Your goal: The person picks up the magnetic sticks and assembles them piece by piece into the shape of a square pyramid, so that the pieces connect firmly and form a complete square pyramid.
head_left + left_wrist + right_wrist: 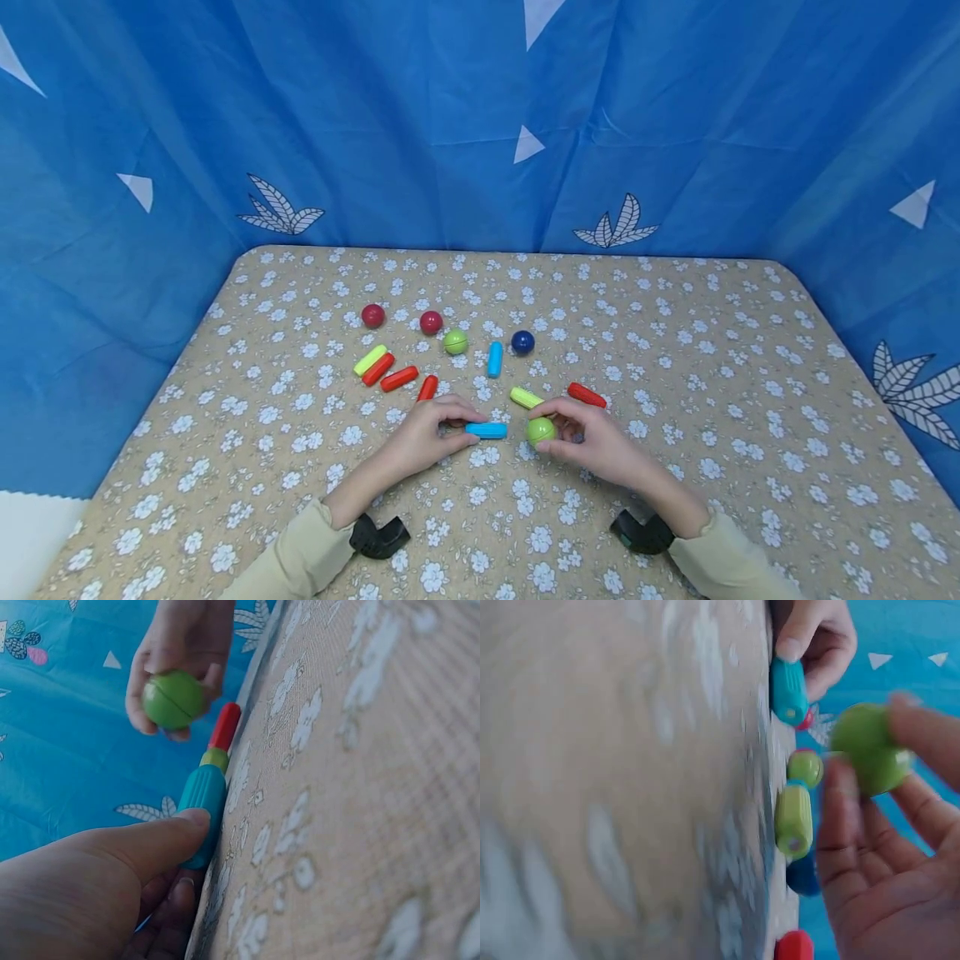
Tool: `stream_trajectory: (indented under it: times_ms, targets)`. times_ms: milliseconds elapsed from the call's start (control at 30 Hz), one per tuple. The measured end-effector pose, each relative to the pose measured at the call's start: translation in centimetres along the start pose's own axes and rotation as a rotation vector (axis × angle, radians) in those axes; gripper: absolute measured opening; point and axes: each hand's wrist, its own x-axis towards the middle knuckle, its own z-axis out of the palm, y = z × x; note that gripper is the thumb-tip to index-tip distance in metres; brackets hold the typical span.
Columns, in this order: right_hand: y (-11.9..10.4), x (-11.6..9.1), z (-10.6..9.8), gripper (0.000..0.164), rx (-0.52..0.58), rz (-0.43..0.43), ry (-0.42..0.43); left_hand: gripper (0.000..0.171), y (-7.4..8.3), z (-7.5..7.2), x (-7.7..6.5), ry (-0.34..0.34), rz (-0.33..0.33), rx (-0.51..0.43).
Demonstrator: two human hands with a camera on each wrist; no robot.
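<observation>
My left hand (429,434) pinches the near end of a blue ribbed plastic cylinder (487,431), which lies sideways low over the cloth. In the left wrist view the thumb presses along the side of this blue cylinder (201,799). My right hand (600,443) holds a light green ball (540,431) between thumb and fingers, just right of the blue cylinder. A seam runs around the ball (173,699), which is raised off the table in both wrist views. Just beyond the right fingertips lies a yellow-green cylinder (527,397), and a red cylinder (587,394) sits behind that hand.
Farther back are two red balls (372,315), another green ball (455,341), a dark blue ball (522,342) and a blue cylinder (495,359). Several red cylinders (399,378) and a yellow-green cylinder (370,360) lie at left. Blue curtains (480,125) surround the flowered tablecloth (712,400).
</observation>
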Motion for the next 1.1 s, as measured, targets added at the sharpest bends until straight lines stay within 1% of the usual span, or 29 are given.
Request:
stream_trajectory:
  times_ms: [100, 167, 400, 567, 667, 767, 833, 1033, 1100]
  targets:
    - [0.1, 0.1, 0.3, 0.035, -0.029, 0.009, -0.042, 0.026, 0.0, 0.0, 0.0, 0.003, 0.005, -0.003]
    - [0.1, 0.1, 0.4, 0.035, -0.038, 0.01, -0.053, 0.025, 0.0, 0.0, 0.0, 0.008, 0.009, -0.001]
    - [0.5, 0.1, 0.5, 0.037, -0.146, 0.025, -0.029, 0.025, -0.2, -0.1, 0.0, 0.016, 0.009, -0.008]
    - [1.0, 0.5, 0.8, 0.037, -0.118, 0.017, -0.025, 0.025, -0.3, 0.0, 0.0, 0.016, -0.002, -0.043]
    - [1.1, 1.0, 1.2, 0.037, -0.081, -0.014, -0.025, 0.025, -0.3, 0.0, 0.0, 0.017, -0.017, -0.052]
    - [1.0, 1.4, 1.5, 0.036, -0.073, -0.036, -0.027, 0.026, -0.1, 0.0, 0.0, 0.018, -0.033, -0.056]
    - [0.9, 1.6, 1.6, 0.036, -0.082, -0.041, -0.03, 0.025, 0.3, -0.1, 0.0, 0.019, -0.036, -0.062]
    - [0.7, 1.7, 1.7, 0.041, -0.12, -0.045, -0.038, 0.022, 3.3, -1.0, -0.2, 0.018, -0.035, -0.068]
    - [0.7, 1.7, 1.8, 0.043, -0.133, -0.051, -0.038, 0.022, 3.7, -1.1, -0.3, 0.017, -0.036, -0.07]
